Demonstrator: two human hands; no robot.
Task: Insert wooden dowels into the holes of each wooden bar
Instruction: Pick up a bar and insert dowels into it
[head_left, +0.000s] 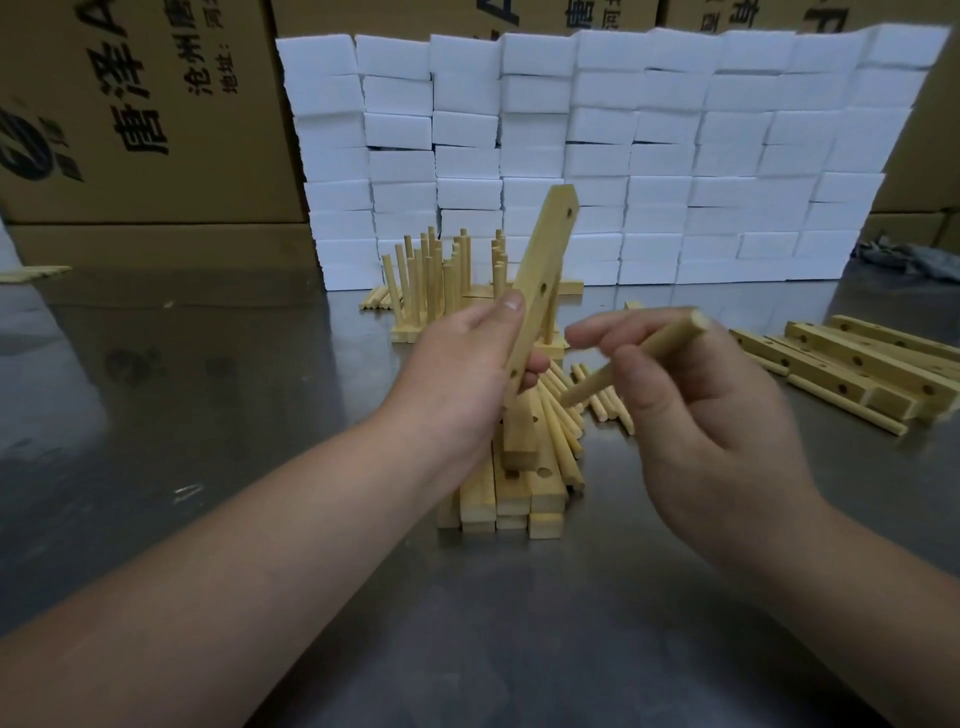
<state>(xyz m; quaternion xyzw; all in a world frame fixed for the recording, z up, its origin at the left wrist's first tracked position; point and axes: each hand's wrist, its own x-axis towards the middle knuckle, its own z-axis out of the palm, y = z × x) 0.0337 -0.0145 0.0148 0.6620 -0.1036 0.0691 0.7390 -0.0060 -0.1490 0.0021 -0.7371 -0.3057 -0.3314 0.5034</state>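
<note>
My left hand (467, 374) grips a pale wooden bar (545, 270) with several holes, held nearly upright and leaning right above the table. My right hand (691, 405) pinches one wooden dowel (654, 343); its lower tip points at the bar's lower part, a short gap away. Under the held bar lies a stack of bars (514, 499) with holes. Loose dowels (566, 415) lie fanned out beside that stack. Behind it stand bars with upright dowels (431, 270) in them.
More bars with holes and a few dowels (857, 369) lie at the right on the shiny metal table (208, 395). A wall of white foam blocks (623, 156) stands behind, with cardboard boxes (130, 114) at the left.
</note>
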